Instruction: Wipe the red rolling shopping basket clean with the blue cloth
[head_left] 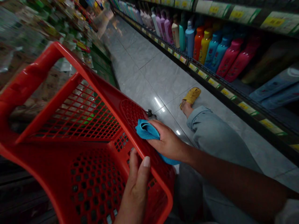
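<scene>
A red plastic shopping basket (77, 130) lies tilted in front of me, its perforated inside facing up. My left hand (135, 189) grips the basket's near rim, thumb on top and fingers inside. My right hand (167, 141) is closed on a blue cloth (147, 130) and presses it against the basket's right rim. Part of the cloth sticks out under my wrist.
A grey tiled aisle floor (149, 68) runs ahead. Shelves with coloured bottles (210, 46) line the right side; packaged goods (35, 37) line the left. My leg in light jeans (217, 137) and a yellow sandal (191, 96) rest on the floor.
</scene>
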Available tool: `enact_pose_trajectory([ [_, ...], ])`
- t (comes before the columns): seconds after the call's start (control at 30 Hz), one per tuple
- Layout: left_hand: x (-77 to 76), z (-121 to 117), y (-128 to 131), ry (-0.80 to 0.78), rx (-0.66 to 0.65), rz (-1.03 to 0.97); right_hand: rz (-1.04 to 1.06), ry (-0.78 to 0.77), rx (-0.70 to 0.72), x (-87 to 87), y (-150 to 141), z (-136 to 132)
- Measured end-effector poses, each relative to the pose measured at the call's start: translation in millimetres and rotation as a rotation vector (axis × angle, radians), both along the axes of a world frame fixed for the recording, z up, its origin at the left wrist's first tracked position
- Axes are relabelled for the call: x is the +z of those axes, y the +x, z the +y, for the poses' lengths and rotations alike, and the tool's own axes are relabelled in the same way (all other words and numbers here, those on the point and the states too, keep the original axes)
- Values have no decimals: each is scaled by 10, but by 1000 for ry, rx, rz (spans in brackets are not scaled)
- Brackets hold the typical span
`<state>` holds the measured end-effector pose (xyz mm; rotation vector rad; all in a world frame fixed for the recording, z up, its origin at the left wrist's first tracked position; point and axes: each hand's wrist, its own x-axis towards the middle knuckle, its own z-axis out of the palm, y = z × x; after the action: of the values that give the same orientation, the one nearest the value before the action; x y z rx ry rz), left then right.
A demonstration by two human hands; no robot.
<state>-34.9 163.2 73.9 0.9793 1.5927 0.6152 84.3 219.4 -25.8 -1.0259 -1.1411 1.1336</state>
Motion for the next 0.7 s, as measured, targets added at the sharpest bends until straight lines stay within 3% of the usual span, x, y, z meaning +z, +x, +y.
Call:
enact_pose_trajectory([
  [0.07,4,133,-47,-42,33,22,-27,-5,-7,-25,-16,116],
  [0.17,23,447,-95,-97,91,43,-245,-309,31,-313,-53,203],
  [0.23,41,635,-96,-124,95,20,-353,-400,53,-453,-68,189],
  [0.3,54,738,-78,-145,52,-14,-326,-273,39,-435,-75,191],
  [0.4,41,734,-58,-163,15,-60,-201,34,4,-260,-88,355],
  [0.47,10,685,-73,-142,27,-114,-198,62,5,-225,-111,530],
  [0.63,-51,601,-166,-120,46,-185,-456,-551,103,-502,-229,706],
  [0.7,-43,581,-184,-120,68,-159,-428,-478,79,-573,-280,721],
])
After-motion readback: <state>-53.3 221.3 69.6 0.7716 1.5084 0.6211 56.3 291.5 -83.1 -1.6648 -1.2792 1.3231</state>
